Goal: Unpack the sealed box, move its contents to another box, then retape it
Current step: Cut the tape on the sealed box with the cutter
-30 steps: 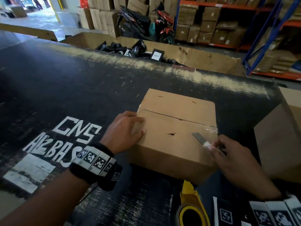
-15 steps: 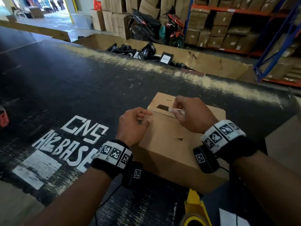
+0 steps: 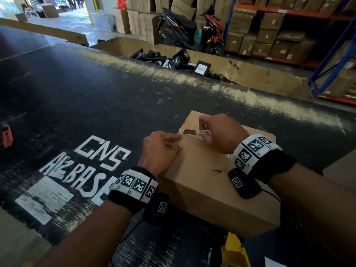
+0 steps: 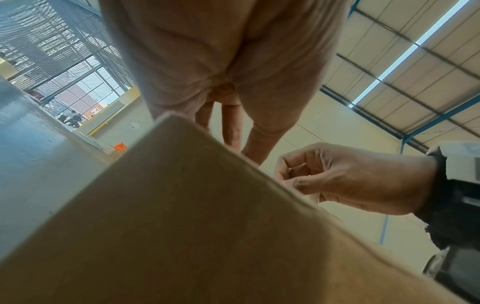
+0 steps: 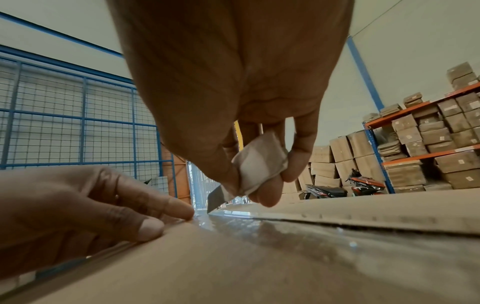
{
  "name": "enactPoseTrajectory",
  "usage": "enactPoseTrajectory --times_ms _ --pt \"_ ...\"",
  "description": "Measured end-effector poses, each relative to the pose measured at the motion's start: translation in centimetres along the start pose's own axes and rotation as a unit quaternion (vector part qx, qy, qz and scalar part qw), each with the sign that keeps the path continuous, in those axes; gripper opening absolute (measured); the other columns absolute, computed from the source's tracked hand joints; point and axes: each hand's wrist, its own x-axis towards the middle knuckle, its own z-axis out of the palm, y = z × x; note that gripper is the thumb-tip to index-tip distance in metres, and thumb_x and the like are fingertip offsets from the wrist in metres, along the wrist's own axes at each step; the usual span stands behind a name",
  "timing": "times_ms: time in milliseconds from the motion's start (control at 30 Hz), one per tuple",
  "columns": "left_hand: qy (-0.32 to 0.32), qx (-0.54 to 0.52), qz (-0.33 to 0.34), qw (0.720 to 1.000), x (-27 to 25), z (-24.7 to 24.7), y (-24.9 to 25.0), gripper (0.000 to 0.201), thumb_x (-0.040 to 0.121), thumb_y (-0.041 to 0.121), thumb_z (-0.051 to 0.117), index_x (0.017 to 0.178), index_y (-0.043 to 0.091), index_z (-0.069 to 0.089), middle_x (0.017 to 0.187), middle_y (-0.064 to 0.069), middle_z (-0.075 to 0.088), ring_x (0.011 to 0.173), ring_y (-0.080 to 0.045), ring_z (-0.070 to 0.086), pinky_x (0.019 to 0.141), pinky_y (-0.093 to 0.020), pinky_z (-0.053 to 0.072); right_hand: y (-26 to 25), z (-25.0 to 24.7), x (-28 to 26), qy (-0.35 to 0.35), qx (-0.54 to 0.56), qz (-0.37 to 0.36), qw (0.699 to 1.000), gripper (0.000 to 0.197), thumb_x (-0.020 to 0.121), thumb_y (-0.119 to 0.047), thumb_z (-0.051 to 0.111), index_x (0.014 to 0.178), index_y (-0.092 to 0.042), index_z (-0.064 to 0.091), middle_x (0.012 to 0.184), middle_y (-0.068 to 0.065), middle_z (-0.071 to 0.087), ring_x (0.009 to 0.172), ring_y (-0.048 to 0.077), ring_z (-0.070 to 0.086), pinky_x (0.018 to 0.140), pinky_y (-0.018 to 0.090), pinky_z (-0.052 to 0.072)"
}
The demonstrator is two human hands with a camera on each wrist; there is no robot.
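Note:
A sealed brown cardboard box (image 3: 202, 182) lies on the black table (image 3: 77, 103), with clear tape along its top seam (image 5: 259, 228). My left hand (image 3: 161, 149) rests on the box's top at its left end, fingertips (image 5: 153, 228) pressing the cardboard. My right hand (image 3: 219, 135) pinches a bare cutter blade (image 3: 189, 132) by a pale wrapping (image 5: 259, 166). The blade tip (image 5: 214, 202) meets the taped seam at the left end, just beyond the left fingers. The contents are hidden.
A yellow tape dispenser (image 3: 234, 251) sits at the near edge, below the box. A big open cardboard bin (image 3: 250, 74) with black items runs along the table's far side. A red object (image 3: 6, 135) lies at the far left. Shelves of cartons (image 3: 269, 26) stand behind.
My right hand carried the blade from the box's right end across to the left end of the seam. The left hand stayed on the box's left edge.

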Motion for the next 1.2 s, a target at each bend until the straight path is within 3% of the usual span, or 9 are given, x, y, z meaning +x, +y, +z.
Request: enactPoseTrajectory --times_ms 67,267,567,733,833,967,1100,1200 --pt "-0.002 -0.005 0.0 1.0 0.0 0.0 0.0 0.029 0.087 0.021 0.079 0.115 0.025 0.076 0.105 0.009 0.077 0.084 0.004 0.07 0.09 -0.02 0.058 0.0 0.1 0.2 -0.002 0.001 -0.005 1.0 0.008 0.096 -0.03 0.061 0.091 -0.029 0.055 0.097 0.0 0.066 0.082 0.02 0.059 0.066 0.028 0.039" --pt "-0.004 0.002 0.009 1.0 0.1 0.0 -0.4 0.032 0.086 0.022 0.08 0.118 0.023 0.075 0.108 0.008 0.074 0.081 0.008 0.065 0.07 0.0 0.049 -0.4 0.3 1.1 -0.002 -0.001 -0.014 1.0 0.008 0.092 -0.025 0.063 0.086 -0.027 0.057 0.09 -0.001 0.065 0.078 0.02 0.059 0.062 0.029 0.039" --pt "0.005 0.002 0.029 1.0 0.1 0.2 -0.7 0.032 0.086 0.022 0.08 0.117 0.023 0.076 0.108 0.011 0.072 0.079 0.008 0.063 0.071 0.003 0.047 -0.7 0.0 1.2 -0.004 -0.016 -0.023 1.0 0.008 0.091 -0.022 0.063 0.085 -0.026 0.058 0.089 -0.001 0.064 0.079 0.021 0.059 0.06 0.028 0.036" --pt "0.006 -0.004 0.035 0.999 0.1 0.2 -0.8 0.03 0.085 0.022 0.081 0.115 0.024 0.076 0.106 0.015 0.069 0.079 0.009 0.064 0.073 0.001 0.048 -1.1 0.1 1.7 -0.006 -0.014 -0.042 0.999 0.015 0.09 -0.02 0.063 0.08 -0.027 0.053 0.085 0.0 0.062 0.077 0.02 0.057 0.062 0.029 0.037" --pt "0.004 -0.008 0.035 0.999 0.1 0.2 -0.9 0.029 0.085 0.021 0.081 0.114 0.024 0.076 0.099 0.022 0.062 0.077 0.01 0.063 0.071 0.003 0.047 -1.7 0.2 2.2 -0.005 -0.027 -0.051 0.998 0.016 0.09 -0.019 0.062 0.081 -0.026 0.051 0.079 -0.005 0.053 0.075 0.019 0.052 0.056 0.027 0.03" --pt "0.005 -0.014 0.038 0.999 0.1 0.2 -1.0 0.031 0.085 0.021 0.081 0.116 0.024 0.076 0.106 0.017 0.066 0.08 0.009 0.064 0.072 0.001 0.048 -2.3 0.1 2.8 -0.006 -0.026 -0.057 0.998 0.014 0.091 -0.018 0.062 0.085 -0.025 0.052 0.076 -0.011 0.043 0.077 0.016 0.048 0.058 0.026 0.031" --pt "-0.001 -0.025 0.027 0.999 0.2 0.2 -1.1 0.033 0.085 0.021 0.081 0.117 0.026 0.076 0.1 0.019 0.065 0.082 0.008 0.065 0.073 0.001 0.049 -1.4 -0.6 2.7 -0.016 -0.026 -0.044 0.999 0.013 0.088 -0.02 0.062 0.082 -0.026 0.053 0.08 -0.006 0.057 0.073 0.017 0.054 0.057 0.027 0.036" --pt "0.002 -0.038 0.016 0.999 0.3 0.2 -1.2 0.032 0.085 0.022 0.081 0.117 0.028 0.076 0.105 0.012 0.073 0.086 0.002 0.068 0.084 -0.013 0.057 -0.5 -1.0 2.0 -0.023 -0.029 -0.033 0.999 0.011 0.087 -0.019 0.062 0.08 -0.025 0.057 0.079 -0.004 0.061 0.073 0.017 0.058 0.06 0.03 0.044"
